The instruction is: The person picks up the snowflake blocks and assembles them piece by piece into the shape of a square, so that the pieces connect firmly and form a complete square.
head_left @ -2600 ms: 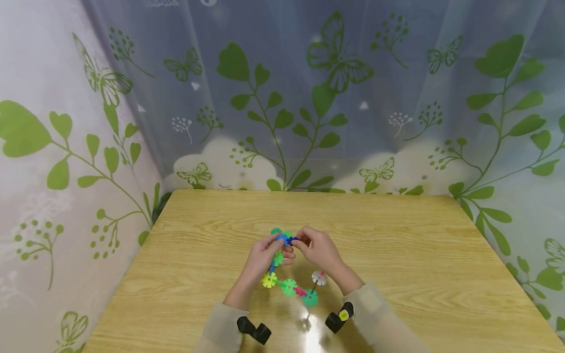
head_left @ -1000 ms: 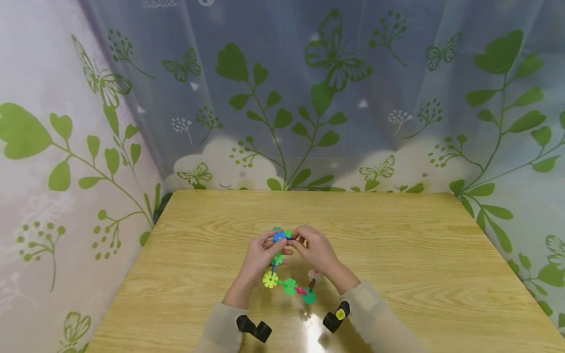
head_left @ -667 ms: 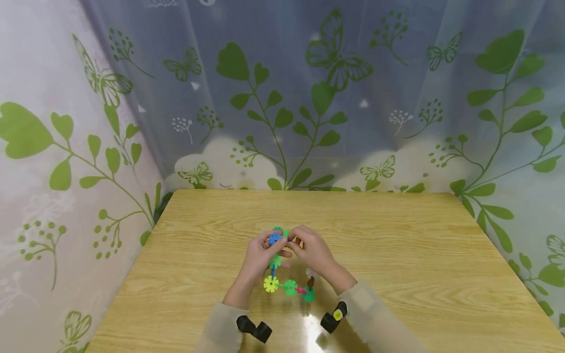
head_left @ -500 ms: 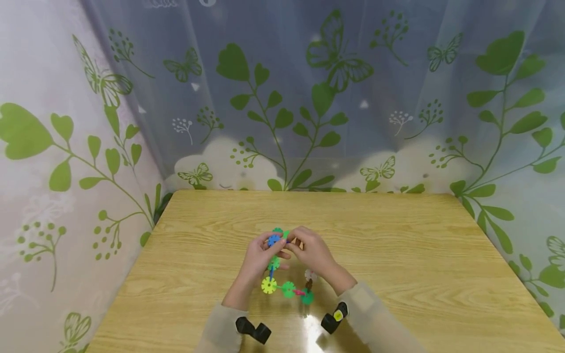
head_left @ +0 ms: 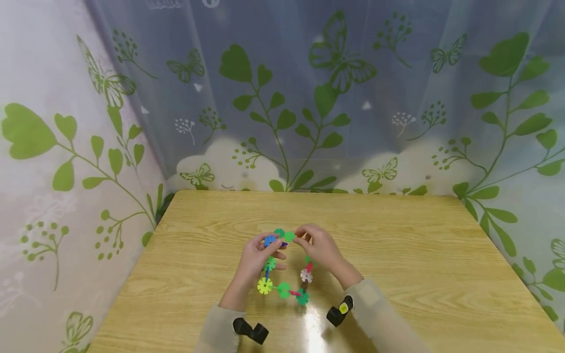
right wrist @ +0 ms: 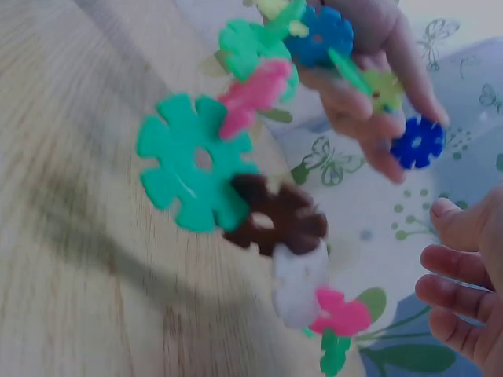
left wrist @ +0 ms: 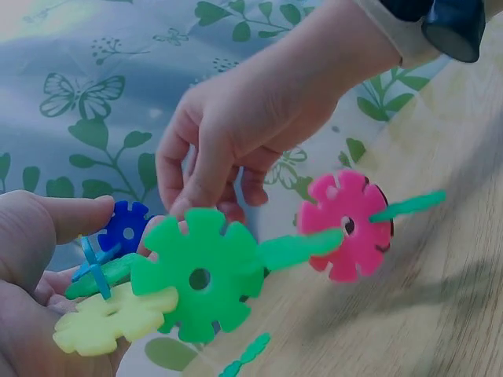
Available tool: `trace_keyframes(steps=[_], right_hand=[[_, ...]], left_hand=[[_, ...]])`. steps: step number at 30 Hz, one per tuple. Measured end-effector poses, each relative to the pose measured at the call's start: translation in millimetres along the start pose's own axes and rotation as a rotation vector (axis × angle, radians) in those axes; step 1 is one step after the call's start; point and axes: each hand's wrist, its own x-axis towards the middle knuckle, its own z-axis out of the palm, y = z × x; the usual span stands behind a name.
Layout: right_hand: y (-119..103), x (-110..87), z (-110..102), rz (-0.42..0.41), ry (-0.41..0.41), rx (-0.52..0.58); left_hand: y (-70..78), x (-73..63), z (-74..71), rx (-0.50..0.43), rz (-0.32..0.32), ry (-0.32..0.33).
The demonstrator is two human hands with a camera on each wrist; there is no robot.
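A chain of slotted plastic snowflake discs hangs in a loop from my left hand (head_left: 255, 257). That hand pinches it near a dark blue disc (right wrist: 410, 149), which sticks out by the thumb tip. A mid-blue disc (head_left: 269, 240) and a light green disc (head_left: 289, 236) show at the top. Lower down come a yellow disc (head_left: 264, 289), a teal disc (right wrist: 177, 173), a brown disc (right wrist: 291, 220) and a white disc (head_left: 305, 278), ending in pink and green. My right hand (head_left: 324, 250) hovers beside the dark blue disc, its fingers loosely bent and holding nothing in the right wrist view.
The wooden table (head_left: 397, 245) lies under both hands, with shadows and a bright reflection near its front. A curtain (head_left: 282, 98) printed with leaves and butterflies rises behind it and along the sides. Black wrist cameras (head_left: 340, 311) sit on both sleeves.
My right hand has let go of the dark blue disc and moved slightly right. My left hand has shifted a little left with the chain, and the chain's pink and green end now shows.
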Motion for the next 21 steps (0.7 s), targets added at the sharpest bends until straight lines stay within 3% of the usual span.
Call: trace_keyframes(steps=[5,12,21], right_hand=[[12,7.7,5,0.113,-0.042,0.007],[27,22.7,18,0.332,-0.172,0.029],[47,34.8,35,0.380,-0.254,-0.022]], left_hand=[[0.7,-0.7,0.1,0.001,-0.013,-0.008],[4.0,-1.9,1.1,0.005,-0.029,-0.034],[-1.1,-1.6,2.0,0.020,-0.008,-0.024]])
